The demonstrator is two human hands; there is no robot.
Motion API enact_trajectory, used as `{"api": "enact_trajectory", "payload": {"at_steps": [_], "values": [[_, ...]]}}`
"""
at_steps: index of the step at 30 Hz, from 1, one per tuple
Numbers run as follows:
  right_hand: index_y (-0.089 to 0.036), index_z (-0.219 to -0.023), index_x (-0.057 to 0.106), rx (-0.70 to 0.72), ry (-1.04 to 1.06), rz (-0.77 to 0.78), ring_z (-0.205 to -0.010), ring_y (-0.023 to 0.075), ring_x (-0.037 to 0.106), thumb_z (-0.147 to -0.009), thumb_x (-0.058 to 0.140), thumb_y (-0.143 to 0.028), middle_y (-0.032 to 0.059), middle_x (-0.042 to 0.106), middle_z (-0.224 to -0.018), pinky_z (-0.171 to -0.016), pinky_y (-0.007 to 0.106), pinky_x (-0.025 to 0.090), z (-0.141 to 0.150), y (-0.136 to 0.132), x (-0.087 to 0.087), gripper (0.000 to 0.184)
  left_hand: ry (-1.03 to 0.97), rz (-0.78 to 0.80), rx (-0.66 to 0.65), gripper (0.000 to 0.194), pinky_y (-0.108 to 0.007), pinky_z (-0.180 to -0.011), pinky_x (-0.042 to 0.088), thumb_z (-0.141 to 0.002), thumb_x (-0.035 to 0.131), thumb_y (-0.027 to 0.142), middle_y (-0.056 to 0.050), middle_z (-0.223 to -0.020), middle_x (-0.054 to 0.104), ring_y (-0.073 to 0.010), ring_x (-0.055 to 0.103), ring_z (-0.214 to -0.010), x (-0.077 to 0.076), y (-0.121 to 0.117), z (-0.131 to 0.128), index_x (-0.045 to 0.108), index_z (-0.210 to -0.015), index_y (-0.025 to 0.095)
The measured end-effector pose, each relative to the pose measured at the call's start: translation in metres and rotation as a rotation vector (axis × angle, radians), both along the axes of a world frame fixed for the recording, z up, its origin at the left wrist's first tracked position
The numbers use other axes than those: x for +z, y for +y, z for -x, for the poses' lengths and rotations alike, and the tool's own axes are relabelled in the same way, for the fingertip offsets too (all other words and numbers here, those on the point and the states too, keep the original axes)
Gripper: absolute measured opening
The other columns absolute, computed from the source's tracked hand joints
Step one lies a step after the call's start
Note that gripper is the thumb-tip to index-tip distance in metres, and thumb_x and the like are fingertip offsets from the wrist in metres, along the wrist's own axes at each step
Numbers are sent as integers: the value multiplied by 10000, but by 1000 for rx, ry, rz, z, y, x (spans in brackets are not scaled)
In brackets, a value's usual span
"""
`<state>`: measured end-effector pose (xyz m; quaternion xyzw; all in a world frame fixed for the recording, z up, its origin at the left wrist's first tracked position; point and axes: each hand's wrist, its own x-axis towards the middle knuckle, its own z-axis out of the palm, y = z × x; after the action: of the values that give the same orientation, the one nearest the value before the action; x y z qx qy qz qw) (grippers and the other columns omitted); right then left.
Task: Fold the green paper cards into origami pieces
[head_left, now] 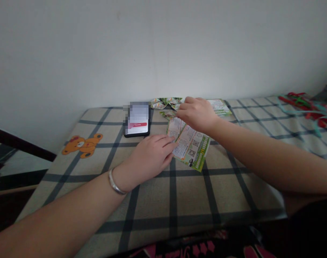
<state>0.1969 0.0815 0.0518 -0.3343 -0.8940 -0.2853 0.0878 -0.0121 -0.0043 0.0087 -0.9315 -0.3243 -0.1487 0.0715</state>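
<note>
A green and white printed leaflet point(190, 145) with text and QR codes lies on the checked cloth. My left hand point(155, 152), a silver bangle at its wrist, rests palm down with its fingers stretched onto the leaflet's left side. Beyond the leaflet, my right hand point(197, 113) has its fingers bent and closed on a small piece of folded paper point(166, 114) with the same print. The fingertips are partly hidden. Folded paper shapes point(162, 103) sit by the wall, left of that hand. Another printed sheet point(221, 106) lies just behind the right wrist.
A phone point(137, 120) with a lit screen leans or lies near the wall, left of the papers. A flat orange bear figure point(82, 145) is on the checked tablecloth point(152, 200) at left. Red and teal ribbons point(308, 109) are heaped far right. The wall point(163, 50) borders the table's back.
</note>
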Motion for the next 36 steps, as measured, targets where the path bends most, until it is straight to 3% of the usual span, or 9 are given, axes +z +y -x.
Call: {"api": "enact_trajectory", "payload": {"at_steps": [10, 15, 18, 23, 27, 32, 36], "values": [[-209, -881, 697, -116, 53, 2, -857, 227, 477, -955, 416, -221, 94, 646, -931, -628, 353, 230, 8, 47, -11, 291, 28, 44, 24, 282, -454, -921, 520, -924, 527, 273, -89, -1182, 658, -268, 591, -1109, 3, 0, -2, 641, -1167, 188], [-222, -895, 706, -94, 57, 12, -870, 237, 496, -959, 412, -238, 94, 657, -922, -666, 366, 274, 8, 53, -15, 301, -4, 34, 59, 372, -472, -988, 484, -901, 558, 308, -125, -1368, 554, -288, 555, -1181, 1, -3, -3, 607, -1250, 189], [-231, -941, 707, -90, 113, 37, -876, 232, 514, -955, 414, -240, 84, 669, -953, -699, 372, 303, 11, 50, -14, 294, -9, 43, 58, 413, -487, -1012, 466, -898, 566, 344, -115, -1341, 582, -293, 533, -1208, 1, -3, -3, 587, -1282, 193], [-228, -1056, 710, -101, 350, 175, -887, 222, 572, -918, 486, -313, 73, 688, -1001, -737, 354, 380, -1, 34, -5, 276, -15, 65, 43, 434, -442, -1060, 440, -899, 576, 369, -108, -1282, 627, -262, 529, -1223, 2, -2, -3, 583, -1264, 133], [-206, -1078, 702, -87, 505, 277, -899, 203, 618, -878, 543, -295, 59, 705, -1005, -796, 347, 453, -21, 4, -2, 271, -1, 25, 52, 421, -436, -1049, 448, -896, 587, 356, -110, -1265, 633, -260, 535, -1217, 3, -5, -5, 581, -1245, 120], [-208, -1169, 653, -23, 329, 414, -1091, 234, 612, -904, 537, -335, 71, 674, -1166, -950, 396, 482, -41, -42, -10, 316, 117, -38, 133, 305, -456, -827, 536, -913, 556, 352, -98, -1132, 670, -294, 612, -1041, 10, -15, -11, 623, -1136, 156], [-172, -1360, 517, -42, 260, 464, -1240, 292, 538, -831, 627, -474, 120, 550, -1383, -1045, 457, 450, -48, -66, -22, 620, 150, -45, 189, 261, -399, -693, 531, -913, 551, 347, -90, -1008, 675, -279, 633, -915, 14, -20, -14, 642, -1078, 168]]}}
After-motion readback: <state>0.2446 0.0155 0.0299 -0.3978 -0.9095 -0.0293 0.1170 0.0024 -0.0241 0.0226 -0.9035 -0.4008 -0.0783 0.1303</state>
